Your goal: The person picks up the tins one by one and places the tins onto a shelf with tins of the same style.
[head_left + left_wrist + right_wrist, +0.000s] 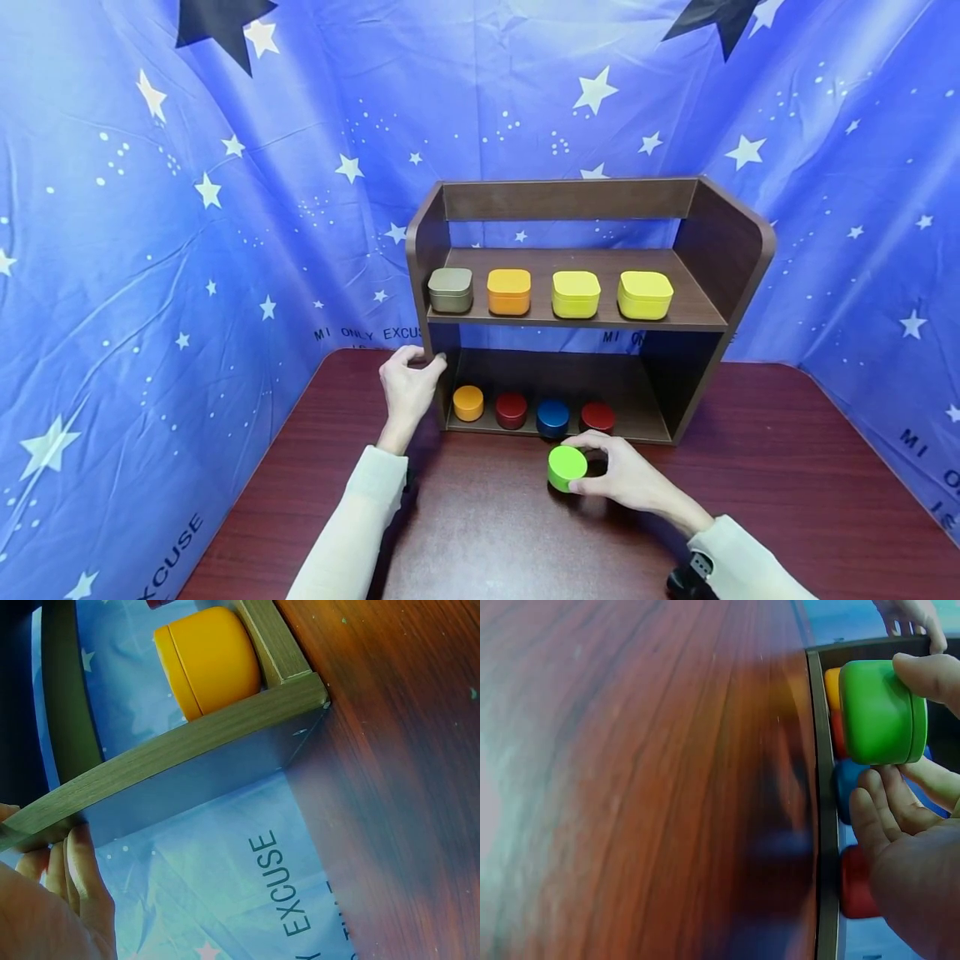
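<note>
In front of the dark brown shelf (570, 325), my right hand (626, 475) pinches a green round lidded tin (566, 467) between thumb and fingers. The right wrist view shows the green tin (881, 712) tipped on its side in that picture, held at its lid and base. My left hand (407, 387) grips the front edge of the shelf's left side panel (172, 750), with fingers on the outer face. Along the lower shelf sit an orange tin (468, 403), a red tin (511, 410), a blue tin (552, 418) and another red tin (597, 417), partly behind my right hand.
On the upper shelf stand a grey-green square tin (451, 290), an orange square tin (509, 292) and two yellow ones, a left yellow tin (576, 295) and a right yellow tin (645, 295). A starry blue curtain (225, 250) surrounds the reddish wooden table (480, 533).
</note>
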### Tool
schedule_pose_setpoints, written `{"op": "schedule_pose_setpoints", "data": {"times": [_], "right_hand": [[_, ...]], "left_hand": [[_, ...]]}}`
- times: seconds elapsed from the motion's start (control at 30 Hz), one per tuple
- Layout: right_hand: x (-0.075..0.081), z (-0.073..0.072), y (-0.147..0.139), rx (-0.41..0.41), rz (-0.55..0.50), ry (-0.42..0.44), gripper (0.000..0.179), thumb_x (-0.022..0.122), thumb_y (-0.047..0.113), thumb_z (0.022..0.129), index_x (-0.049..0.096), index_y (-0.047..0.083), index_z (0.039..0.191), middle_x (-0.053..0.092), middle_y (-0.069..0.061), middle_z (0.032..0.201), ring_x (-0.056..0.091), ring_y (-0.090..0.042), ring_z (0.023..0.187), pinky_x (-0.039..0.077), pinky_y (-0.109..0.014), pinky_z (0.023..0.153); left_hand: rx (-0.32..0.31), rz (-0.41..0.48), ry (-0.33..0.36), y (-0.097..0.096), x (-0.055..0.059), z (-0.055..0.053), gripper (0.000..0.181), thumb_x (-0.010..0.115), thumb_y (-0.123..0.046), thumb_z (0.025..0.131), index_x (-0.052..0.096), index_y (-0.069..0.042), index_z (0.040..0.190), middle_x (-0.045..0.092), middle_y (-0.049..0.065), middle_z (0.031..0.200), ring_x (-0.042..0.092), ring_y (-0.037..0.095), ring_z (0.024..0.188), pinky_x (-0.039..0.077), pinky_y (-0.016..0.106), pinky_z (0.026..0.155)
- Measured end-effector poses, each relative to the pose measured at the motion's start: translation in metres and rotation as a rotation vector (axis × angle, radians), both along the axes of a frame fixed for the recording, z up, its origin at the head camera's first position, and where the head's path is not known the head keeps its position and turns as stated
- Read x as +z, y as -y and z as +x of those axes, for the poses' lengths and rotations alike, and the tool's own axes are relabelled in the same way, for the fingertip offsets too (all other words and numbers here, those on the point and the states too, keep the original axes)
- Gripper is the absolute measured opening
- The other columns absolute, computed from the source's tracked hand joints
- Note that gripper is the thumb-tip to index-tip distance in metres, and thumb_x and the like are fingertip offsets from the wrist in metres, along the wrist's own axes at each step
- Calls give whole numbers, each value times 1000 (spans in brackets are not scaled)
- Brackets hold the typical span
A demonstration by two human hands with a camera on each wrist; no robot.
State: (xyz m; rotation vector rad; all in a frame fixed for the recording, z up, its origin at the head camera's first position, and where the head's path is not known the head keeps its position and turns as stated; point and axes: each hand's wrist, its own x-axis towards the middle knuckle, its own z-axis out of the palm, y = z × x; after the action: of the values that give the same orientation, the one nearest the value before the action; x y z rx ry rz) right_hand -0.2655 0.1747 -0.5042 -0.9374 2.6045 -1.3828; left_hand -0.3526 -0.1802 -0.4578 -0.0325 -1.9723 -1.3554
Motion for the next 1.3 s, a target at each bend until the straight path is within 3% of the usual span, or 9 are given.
{"op": "schedule_pose_setpoints", "data": {"times": [0.27, 0.6, 0.77, 1.07, 1.3], "right_hand": [[0, -1, -18, -73, 20, 16, 48, 89, 22, 89, 72, 7, 131, 77, -4, 118, 66, 1, 106, 56, -25, 94], [0, -2, -39, -141, 14, 47, 48, 88, 21, 89, 72, 6, 133, 75, -6, 120, 65, 2, 103, 57, -23, 92], [-2, -4, -46, -170, 2, 32, 49, 89, 19, 89, 72, 5, 133, 76, -7, 119, 67, 1, 101, 58, -23, 91], [-2, -8, -53, -244, 18, 26, 50, 90, 19, 88, 73, 4, 133, 77, -10, 122, 66, 4, 102, 57, -21, 90], [1, -10, -59, -302, 39, 22, 51, 91, 20, 86, 73, 4, 131, 77, -13, 125, 65, 6, 102, 55, -19, 91]], "left_hand": [[11, 2, 5, 0, 0, 0, 12, 87, -17, 79, 80, -7, 79, 79, 12, 83, 69, 14, 73, 50, 17, 68], [-3, 14, 7, -1, 2, 1, 12, 86, -16, 79, 80, -5, 80, 78, 14, 84, 69, 18, 74, 49, 14, 69], [5, 9, 14, -2, 2, 2, 12, 86, -17, 79, 81, -6, 80, 79, 13, 85, 68, 13, 73, 50, 16, 69], [0, 5, 29, 0, 2, 0, 12, 87, -17, 79, 82, -6, 81, 79, 14, 84, 69, 20, 76, 49, 17, 70], [1, 17, 19, -1, 2, 1, 11, 86, -16, 78, 82, -6, 80, 79, 13, 84, 68, 15, 74, 49, 17, 69]]}}
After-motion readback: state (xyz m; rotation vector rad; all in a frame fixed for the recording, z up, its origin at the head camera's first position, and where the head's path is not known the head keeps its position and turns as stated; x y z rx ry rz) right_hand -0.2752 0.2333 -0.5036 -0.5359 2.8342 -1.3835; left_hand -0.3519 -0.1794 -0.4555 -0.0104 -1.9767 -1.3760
